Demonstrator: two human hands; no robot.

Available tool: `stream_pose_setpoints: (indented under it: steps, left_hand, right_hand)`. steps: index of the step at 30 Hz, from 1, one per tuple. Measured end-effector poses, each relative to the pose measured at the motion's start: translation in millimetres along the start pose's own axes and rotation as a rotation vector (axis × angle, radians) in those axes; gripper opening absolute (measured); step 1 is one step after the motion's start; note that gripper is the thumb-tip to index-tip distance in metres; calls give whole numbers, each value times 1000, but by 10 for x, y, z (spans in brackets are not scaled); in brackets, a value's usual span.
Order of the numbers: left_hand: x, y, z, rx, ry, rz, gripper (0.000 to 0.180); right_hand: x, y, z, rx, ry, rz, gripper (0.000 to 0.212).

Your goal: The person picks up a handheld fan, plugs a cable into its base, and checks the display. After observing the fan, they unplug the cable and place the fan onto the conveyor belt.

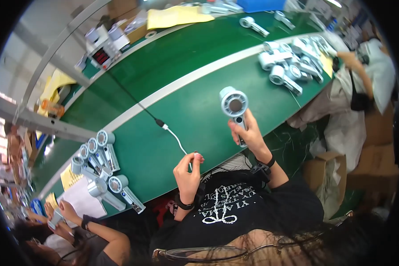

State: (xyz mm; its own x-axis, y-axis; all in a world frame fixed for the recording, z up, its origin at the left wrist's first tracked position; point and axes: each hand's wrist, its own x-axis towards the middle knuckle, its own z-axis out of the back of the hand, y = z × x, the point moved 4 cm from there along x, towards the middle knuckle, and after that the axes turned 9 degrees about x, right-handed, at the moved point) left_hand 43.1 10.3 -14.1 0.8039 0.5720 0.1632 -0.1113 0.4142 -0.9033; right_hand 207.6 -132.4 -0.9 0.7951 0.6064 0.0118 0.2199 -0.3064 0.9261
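One fan (234, 103) (likely light, rigid, best held by its handle (239, 120)) was gripped in the right hand (252, 134); toward seven o'clock, the left hand (188, 174) pinched a white cable (178, 141).

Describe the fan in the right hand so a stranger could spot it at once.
Start at the green workbench. Between the fan pile at its right and the smaller fan group at its left, the person's right hand grips a pale blue fan by its handle, round grille facing the camera. Unlike the fans in both clusters, this one is held in a hand.
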Motion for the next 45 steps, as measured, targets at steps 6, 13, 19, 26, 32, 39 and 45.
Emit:
stream_pose_setpoints:
  steps: [6,13,19,26,32,39,45]
  left_hand:
    - [-70,70,-27,175,-85,-51,21]
    - [-1,171,-73,187,-77,-59,24]
    - [169,124,-183,179,-25,-74,25]
    - [139,240,-76,179,-134,-10,21]
    - [154,163,-13,169,-154,55,20]
    - [177,124,-19,150,-156,32,19]
    - [171,160,-42,107,-124,22,20]
  right_hand:
    - [-744,-286,545,230,-197,86,32]
    - [-1210,-1098,2046,499,-828,309,20]
    - [-538,-3472,3647,1118,-334,195,23]
    - [-720,-3875,3042,1061,-317,144,21]
    - [-1232,-3738,2955,1037,-534,106,20]
    - [-847,-2768,2905,1006,-873,130,20]
    - [-1591,-2387,2674,949,-1124,177,22]
